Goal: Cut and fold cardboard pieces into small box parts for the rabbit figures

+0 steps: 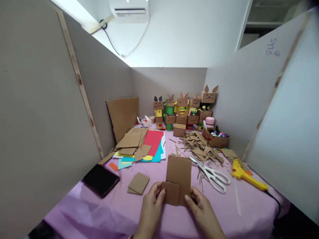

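My left hand [154, 202] pinches a small square of cardboard [171, 193] at its left edge, thumb on top. That square lies over the lower left part of a larger rectangular cardboard piece [178, 169]. My right hand [199, 207] grips the larger piece at its lower right edge, thumb in front and fingers behind. Both pieces are held together just above the table's near part. To the left lie a few small cardboard squares [138, 183], stacked. White-handled scissors [213, 176] rest to the right with blades slightly apart.
A yellow glue gun [245, 176] with a glue stick [237, 197] and a black tablet [101, 180] flank the purple cloth [119, 215]. Behind are coloured paper [154, 141], cardboard scraps [196, 142], a box of pens [218, 141] and several cardboard animal figures [181, 101]. Partitions enclose three sides.
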A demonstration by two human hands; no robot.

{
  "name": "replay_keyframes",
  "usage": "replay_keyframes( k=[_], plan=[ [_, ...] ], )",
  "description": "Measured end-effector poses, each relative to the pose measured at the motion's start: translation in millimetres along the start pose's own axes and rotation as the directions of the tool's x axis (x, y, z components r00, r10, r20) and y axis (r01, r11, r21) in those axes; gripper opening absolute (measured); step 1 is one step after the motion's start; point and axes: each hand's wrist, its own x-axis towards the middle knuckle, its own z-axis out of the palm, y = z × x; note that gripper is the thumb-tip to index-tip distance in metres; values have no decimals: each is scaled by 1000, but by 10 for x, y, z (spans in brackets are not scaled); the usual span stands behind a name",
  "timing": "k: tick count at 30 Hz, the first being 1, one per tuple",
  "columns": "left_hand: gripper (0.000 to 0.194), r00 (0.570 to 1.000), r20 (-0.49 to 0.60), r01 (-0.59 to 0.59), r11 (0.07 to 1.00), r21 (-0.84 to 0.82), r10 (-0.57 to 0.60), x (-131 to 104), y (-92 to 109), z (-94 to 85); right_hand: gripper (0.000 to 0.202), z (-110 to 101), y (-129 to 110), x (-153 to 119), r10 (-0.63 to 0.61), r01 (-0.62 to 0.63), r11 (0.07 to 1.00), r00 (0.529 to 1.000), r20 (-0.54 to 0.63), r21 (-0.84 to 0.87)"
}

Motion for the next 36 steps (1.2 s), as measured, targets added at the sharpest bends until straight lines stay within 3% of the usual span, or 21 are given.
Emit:
replay_keyframes(
  k=[4,6,8,10,15,20,23,26,29,32,36],
  plan=[
    [26,992,-96,-72,989,126,84,39,146,-132,32,-5,32,22,5,-4,998,1000,-9,57],
    [27,985,19,-171,968,184,170,50,235,-136,34,-1,21,26,0,0,998,1000,6,62],
    [31,945,193,-308,915,261,263,49,274,-80,32,4,-2,23,-14,13,999,1000,27,47],
    [33,912,271,-385,870,308,307,40,248,11,29,7,-23,15,-28,27,999,998,53,28],
    [29,918,210,-393,852,347,337,19,71,185,28,-3,-42,-8,-36,35,999,994,104,5],
    [30,916,195,-401,836,374,351,-11,-3,196,27,0,-34,-14,-26,29,999,994,106,-29],
    [37,942,95,-333,863,380,321,-32,-38,147,31,15,-23,-3,-38,38,999,994,103,1],
    [55,989,45,-146,971,189,140,-27,-53,70,34,22,-21,0,-47,41,998,992,117,53],
    [41,989,143,-50,999,13,47,-7,-26,8,35,21,-34,-8,-22,19,999,995,96,28],
    [27,992,121,-48,999,8,47,0,7,-13,34,21,-49,-5,-11,13,995,1000,16,-100],
    [24,994,107,-19,1000,22,16,-15,0,-14,21,24,-22,30,-12,18,981,999,30,-192]
  ],
)
